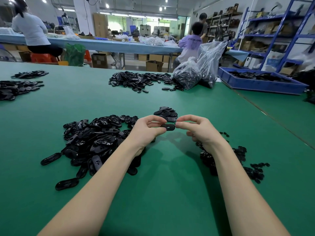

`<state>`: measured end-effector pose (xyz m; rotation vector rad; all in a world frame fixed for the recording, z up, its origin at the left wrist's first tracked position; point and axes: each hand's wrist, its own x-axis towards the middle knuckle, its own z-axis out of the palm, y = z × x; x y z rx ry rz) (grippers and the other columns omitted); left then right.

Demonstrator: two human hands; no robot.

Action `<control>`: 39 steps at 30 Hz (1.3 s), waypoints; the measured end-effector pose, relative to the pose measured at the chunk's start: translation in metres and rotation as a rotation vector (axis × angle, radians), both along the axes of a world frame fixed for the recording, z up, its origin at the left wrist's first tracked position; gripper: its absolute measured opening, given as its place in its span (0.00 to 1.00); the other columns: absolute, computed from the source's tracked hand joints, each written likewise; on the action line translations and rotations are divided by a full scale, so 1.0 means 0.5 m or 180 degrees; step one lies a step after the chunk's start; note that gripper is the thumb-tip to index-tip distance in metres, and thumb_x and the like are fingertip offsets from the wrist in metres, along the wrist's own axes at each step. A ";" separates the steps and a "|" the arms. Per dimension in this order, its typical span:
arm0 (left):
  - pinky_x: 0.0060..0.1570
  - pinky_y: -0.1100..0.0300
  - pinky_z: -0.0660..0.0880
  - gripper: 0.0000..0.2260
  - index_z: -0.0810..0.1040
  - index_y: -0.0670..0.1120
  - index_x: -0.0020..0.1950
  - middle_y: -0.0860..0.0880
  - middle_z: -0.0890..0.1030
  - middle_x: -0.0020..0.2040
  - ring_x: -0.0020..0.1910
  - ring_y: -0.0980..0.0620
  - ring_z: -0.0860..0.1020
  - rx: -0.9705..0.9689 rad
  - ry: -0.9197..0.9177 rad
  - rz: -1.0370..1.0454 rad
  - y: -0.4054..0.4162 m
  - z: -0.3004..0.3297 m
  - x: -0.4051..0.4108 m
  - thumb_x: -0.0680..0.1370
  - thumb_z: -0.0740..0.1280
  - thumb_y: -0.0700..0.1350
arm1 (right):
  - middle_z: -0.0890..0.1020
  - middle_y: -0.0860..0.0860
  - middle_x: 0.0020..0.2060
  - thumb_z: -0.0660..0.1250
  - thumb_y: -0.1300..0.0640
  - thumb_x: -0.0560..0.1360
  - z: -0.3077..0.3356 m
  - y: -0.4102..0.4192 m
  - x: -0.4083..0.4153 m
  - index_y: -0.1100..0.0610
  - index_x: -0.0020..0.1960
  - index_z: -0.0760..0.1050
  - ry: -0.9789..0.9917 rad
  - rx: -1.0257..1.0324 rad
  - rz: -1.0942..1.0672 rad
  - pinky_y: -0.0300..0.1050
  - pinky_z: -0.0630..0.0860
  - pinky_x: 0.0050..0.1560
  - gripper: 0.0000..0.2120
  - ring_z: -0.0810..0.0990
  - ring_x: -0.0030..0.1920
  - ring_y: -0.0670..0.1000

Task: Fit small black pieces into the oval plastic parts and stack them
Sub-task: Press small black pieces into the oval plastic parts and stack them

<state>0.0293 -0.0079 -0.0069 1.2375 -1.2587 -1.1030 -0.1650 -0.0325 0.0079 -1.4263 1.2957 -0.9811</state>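
Observation:
A black oval plastic part (168, 127) is held above the green table (153, 184) between both hands. My left hand (148, 129) pinches its left end with curled fingers. My right hand (196, 127) pinches its right end with thumb and forefinger. A large heap of loose oval parts (95, 142) lies left of my left forearm. Small black pieces (238, 160) are scattered under and right of my right forearm. Just behind the hands sits a small stack of oval parts (166, 113).
More black parts lie in piles at the far centre (139, 80) and far left (17, 89). Two clear plastic bags (196, 72) of parts stand at the back right beside a blue tray (260, 82). People work at a blue table behind.

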 end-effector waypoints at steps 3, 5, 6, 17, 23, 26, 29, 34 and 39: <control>0.43 0.67 0.79 0.08 0.83 0.43 0.48 0.42 0.86 0.48 0.42 0.54 0.83 0.0017 0.0310 0.0050 0.004 0.005 -0.001 0.74 0.72 0.32 | 0.81 0.43 0.33 0.80 0.53 0.70 -0.001 -0.002 -0.002 0.47 0.42 0.86 0.0021 -0.0027 -0.0051 0.34 0.60 0.25 0.04 0.66 0.31 0.47; 0.47 0.64 0.81 0.07 0.82 0.41 0.46 0.38 0.85 0.49 0.42 0.50 0.84 0.0008 0.0639 0.0059 0.006 0.008 -0.005 0.75 0.71 0.30 | 0.80 0.43 0.33 0.80 0.52 0.69 -0.001 -0.003 -0.004 0.45 0.42 0.86 -0.0016 -0.0044 -0.0063 0.34 0.60 0.24 0.04 0.67 0.30 0.46; 0.47 0.64 0.81 0.07 0.82 0.40 0.46 0.38 0.85 0.49 0.42 0.49 0.84 -0.0011 0.0711 0.0069 0.006 0.008 -0.007 0.75 0.71 0.29 | 0.81 0.43 0.33 0.80 0.51 0.68 -0.001 -0.003 -0.004 0.45 0.42 0.86 -0.0018 -0.0037 -0.0066 0.33 0.61 0.24 0.05 0.67 0.30 0.46; 0.49 0.68 0.79 0.12 0.85 0.49 0.48 0.51 0.87 0.46 0.48 0.57 0.85 -0.0298 -0.0029 0.0078 0.005 0.005 -0.007 0.73 0.74 0.33 | 0.79 0.43 0.30 0.78 0.53 0.71 0.008 0.000 0.015 0.49 0.42 0.87 0.0296 -0.0057 -0.0159 0.34 0.61 0.24 0.01 0.68 0.34 0.48; 0.46 0.73 0.75 0.11 0.86 0.48 0.50 0.52 0.87 0.46 0.48 0.57 0.85 -0.0351 -0.0062 0.0026 0.008 0.007 -0.009 0.73 0.75 0.34 | 0.78 0.41 0.27 0.78 0.55 0.70 0.005 0.006 0.030 0.49 0.42 0.87 0.0180 0.0095 -0.0245 0.33 0.59 0.22 0.02 0.68 0.33 0.47; 0.46 0.72 0.76 0.11 0.85 0.45 0.51 0.50 0.87 0.46 0.47 0.55 0.85 -0.0328 0.0021 0.0011 0.009 0.008 -0.009 0.73 0.74 0.32 | 0.80 0.44 0.31 0.78 0.56 0.70 0.003 0.006 0.032 0.51 0.43 0.87 0.0048 0.0188 -0.0249 0.34 0.58 0.22 0.02 0.68 0.33 0.47; 0.45 0.72 0.76 0.11 0.85 0.44 0.51 0.48 0.87 0.47 0.47 0.55 0.85 -0.0281 0.0038 0.0028 0.011 0.007 -0.009 0.72 0.74 0.32 | 0.81 0.48 0.36 0.79 0.56 0.70 -0.001 0.007 0.036 0.51 0.42 0.87 0.0017 0.0263 -0.0282 0.35 0.58 0.23 0.02 0.68 0.34 0.48; 0.41 0.73 0.74 0.10 0.85 0.44 0.51 0.49 0.87 0.46 0.43 0.59 0.85 -0.0222 -0.0019 0.0020 0.010 0.003 -0.011 0.73 0.74 0.32 | 0.79 0.50 0.33 0.79 0.54 0.69 -0.004 0.003 0.039 0.50 0.42 0.84 0.0248 0.0188 -0.0309 0.35 0.56 0.22 0.04 0.66 0.30 0.48; 0.37 0.72 0.74 0.11 0.84 0.44 0.52 0.49 0.87 0.44 0.39 0.59 0.84 0.0019 0.0294 -0.0231 0.012 0.005 -0.004 0.74 0.73 0.32 | 0.86 0.44 0.38 0.82 0.48 0.66 -0.008 0.006 0.016 0.48 0.46 0.86 0.0054 0.0524 -0.0089 0.36 0.60 0.24 0.11 0.71 0.28 0.44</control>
